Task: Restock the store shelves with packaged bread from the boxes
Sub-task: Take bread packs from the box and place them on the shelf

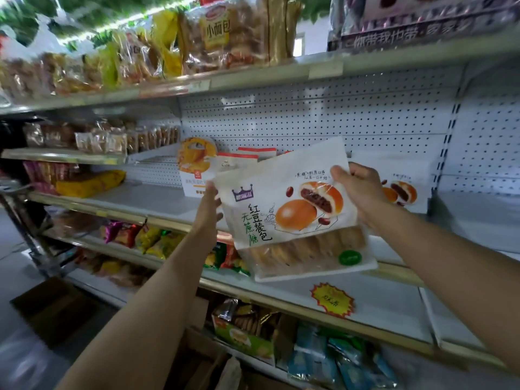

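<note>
Bread in a white bag [295, 212], printed with red-bean buns, is held up tilted in front of the middle shelf [157, 205] of a white store rack with a pegboard back wall [323, 114]. On that shelf, behind the bag, stand a matching bag [399, 187] at the right, an orange-and-white package [195, 164] at the left and two red-topped packs [247, 156] between them. The top shelf [174, 88] carries clear bags of small loaves [216, 35], and the lower shelves hold bright snack packets [146, 237] and blue packs [346, 358]. A yellow starburst price tag [332, 302] sits on a shelf edge below the bag. Both arms reach forward and up. The left hand [208, 204] holds the bag's left edge, fingers behind it; whether they curl round it cannot be told. The right hand [357, 187] pinches the upper right corner, thumb on the front. The bag hides the left fingers and most of the packs behind. The far left shelves are blurred, and a brown box [56, 305] on the floor is dim.
</note>
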{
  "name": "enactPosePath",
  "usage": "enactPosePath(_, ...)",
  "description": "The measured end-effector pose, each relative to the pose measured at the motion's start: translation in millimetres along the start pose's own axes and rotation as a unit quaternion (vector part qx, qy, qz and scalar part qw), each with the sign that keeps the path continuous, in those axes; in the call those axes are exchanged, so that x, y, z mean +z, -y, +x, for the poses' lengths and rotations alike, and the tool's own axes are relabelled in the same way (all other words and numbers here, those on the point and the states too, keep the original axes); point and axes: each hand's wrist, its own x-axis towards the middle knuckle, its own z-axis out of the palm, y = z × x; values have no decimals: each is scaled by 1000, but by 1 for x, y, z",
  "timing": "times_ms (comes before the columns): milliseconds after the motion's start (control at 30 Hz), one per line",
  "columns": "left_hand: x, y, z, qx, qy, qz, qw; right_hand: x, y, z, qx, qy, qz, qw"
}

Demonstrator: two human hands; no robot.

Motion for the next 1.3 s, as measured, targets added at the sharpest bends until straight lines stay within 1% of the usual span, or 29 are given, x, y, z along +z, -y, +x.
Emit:
enactPosePath(67,-8,23,5,-77,-23,-59,995,-4,11,4,-3,-28,7,1000)
enactPosePath(133,-7,44,7,-147,-16,-68,987,-7,23,7,-1,-50,17,999)
enactPosePath(167,-3,49,6,-160,6,-76,984,-8,27,9,1,-61,27,998)
enactPosePath(300,20,47,5,-144,119,-178,966,-7,39,20,32,-94,83,992)
enactPosePath(333,21,45,10,-143,147,-204,957,-7,39,23,41,-102,85,990)
enactPosePath(367,21,45,17,-158,175,-241,941,-6,40,24,52,-112,89,988)
enactPosePath(400,20,47,22,-166,182,-252,936,-5,38,27,63,-121,91,986)
enactPosePath(433,18,51,26,-160,182,-233,942,-5,37,27,75,-128,89,985)
enactPosePath(500,17,54,31,-94,190,-140,967,-3,33,28,92,-140,78,983)
enactPosePath(533,16,55,33,-85,184,-129,971,-2,30,30,97,-147,70,982)
enactPosePath(700,15,65,49,-117,198,-147,962,10,22,34,107,-181,15,978)
enactPosePath(800,12,78,62,-136,213,-155,955,16,15,43,98,-196,-7,976)
enactPosePath(967,15,93,81,-145,225,-146,952,19,7,59,95,-217,-47,970)
enactPosePath(1167,43,108,95,-138,245,-133,950,-2,-7,82,110,-239,-73,962)
enactPosePath(1300,77,119,100,-128,257,-106,952,-27,-26,104,119,-222,-90,964)
